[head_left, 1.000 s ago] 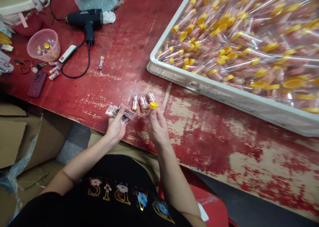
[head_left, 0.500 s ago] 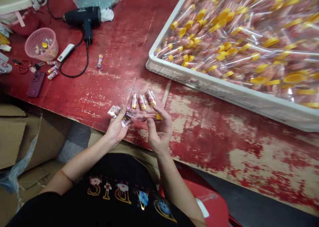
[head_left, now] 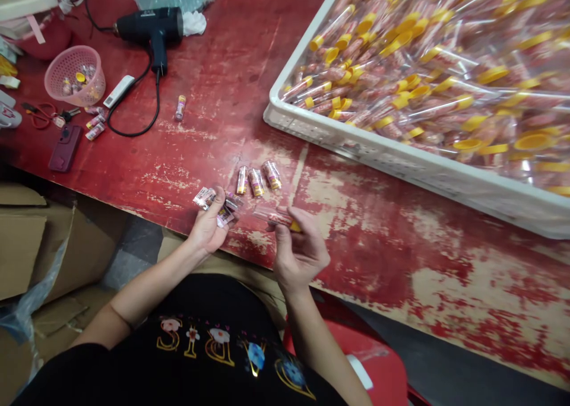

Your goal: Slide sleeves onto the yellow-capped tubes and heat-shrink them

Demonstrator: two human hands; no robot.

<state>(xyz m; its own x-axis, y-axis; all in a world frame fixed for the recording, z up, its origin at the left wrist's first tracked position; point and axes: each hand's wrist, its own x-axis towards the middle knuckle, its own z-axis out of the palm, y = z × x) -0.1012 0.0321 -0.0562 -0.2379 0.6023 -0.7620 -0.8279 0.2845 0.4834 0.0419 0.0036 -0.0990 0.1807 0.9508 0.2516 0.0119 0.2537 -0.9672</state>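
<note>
My left hand (head_left: 210, 223) is closed on a few small printed plastic sleeves (head_left: 226, 215), pinched under the thumb near the table's front edge. Between the thumb and fingers of my right hand (head_left: 300, 249) is a clear plastic tube (head_left: 278, 217) with pinkish contents and a yellow cap, lying roughly level just above the table and apart from the left hand. Just beyond both hands, three short tubes (head_left: 257, 182) with printed wraps and yellow ends lie side by side on the worn red table (head_left: 347, 240).
A white plastic crate (head_left: 356, 142) full of yellow-capped tubes fills the right. At the left are a black heat gun (head_left: 154, 29) with its cord, a pink basket (head_left: 53, 79), a purple phone (head_left: 65, 149) and red-handled scissors (head_left: 41, 116). One short tube (head_left: 180, 108) lies alone.
My right hand has moved right and slightly toward me, drawing the yellow-capped tube away from the sleeves in my left hand. The left hand has stayed almost still.
</note>
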